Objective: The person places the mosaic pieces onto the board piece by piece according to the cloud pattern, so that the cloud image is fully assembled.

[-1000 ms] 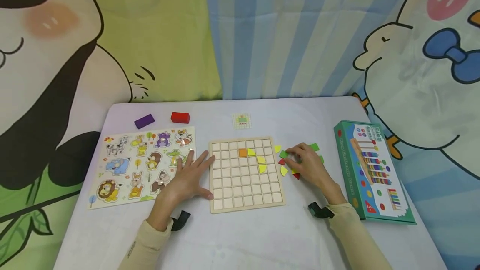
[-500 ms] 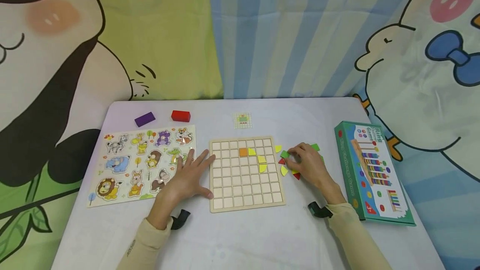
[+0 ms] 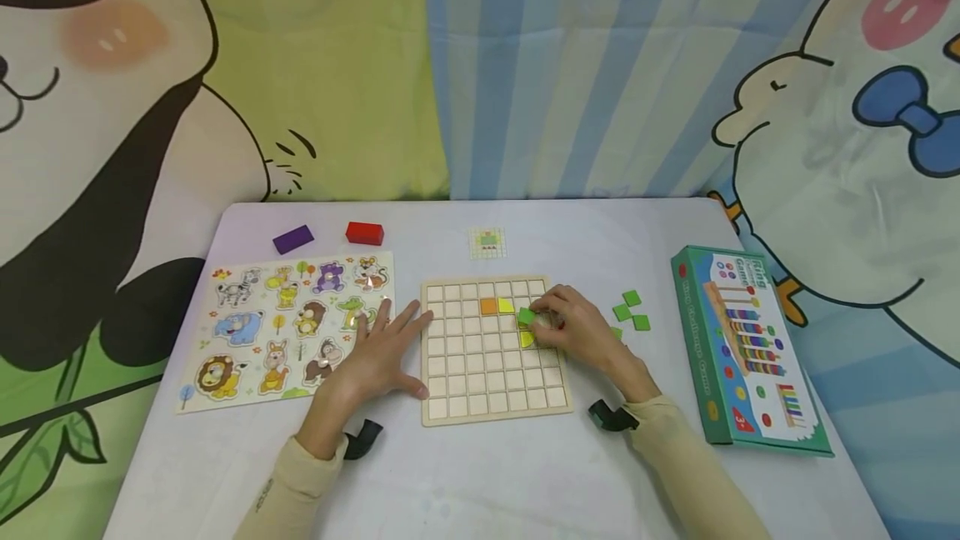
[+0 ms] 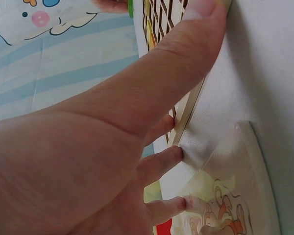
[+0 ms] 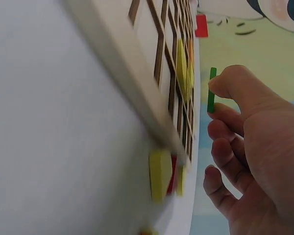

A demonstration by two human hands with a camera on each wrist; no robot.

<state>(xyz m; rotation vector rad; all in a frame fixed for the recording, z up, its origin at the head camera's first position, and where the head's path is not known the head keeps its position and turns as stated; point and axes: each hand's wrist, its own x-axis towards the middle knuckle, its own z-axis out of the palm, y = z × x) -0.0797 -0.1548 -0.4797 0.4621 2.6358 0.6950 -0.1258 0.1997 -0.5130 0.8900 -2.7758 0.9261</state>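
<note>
My right hand (image 3: 581, 332) pinches a green square tile (image 3: 527, 317) over the right part of a wooden grid board (image 3: 480, 418). Seen edge-on in the right wrist view, the green tile (image 5: 212, 88) sits between thumb and index fingertip, raised off the board. An orange square tile (image 3: 489, 307) and a yellow tile (image 3: 506, 305) lie in the upper grid. Another yellow piece (image 3: 527, 340) shows just below the held tile, partly covered by the fingers. My left hand (image 3: 371, 365) is spread at the board's left side, its thumb at the edge.
Several green tiles (image 3: 632, 298) lie right of the board, and yellow and red pieces (image 5: 160, 176) beside its edge. An animal puzzle (image 3: 255, 332) lies left. Behind are a pattern card (image 3: 487, 243), a red block (image 3: 364, 233) and a purple block (image 3: 293, 239). A game box (image 3: 757, 348) stands right.
My right hand has picked up a green tile from the loose pieces and carried it left, over the board. The left hand has stayed in place.
</note>
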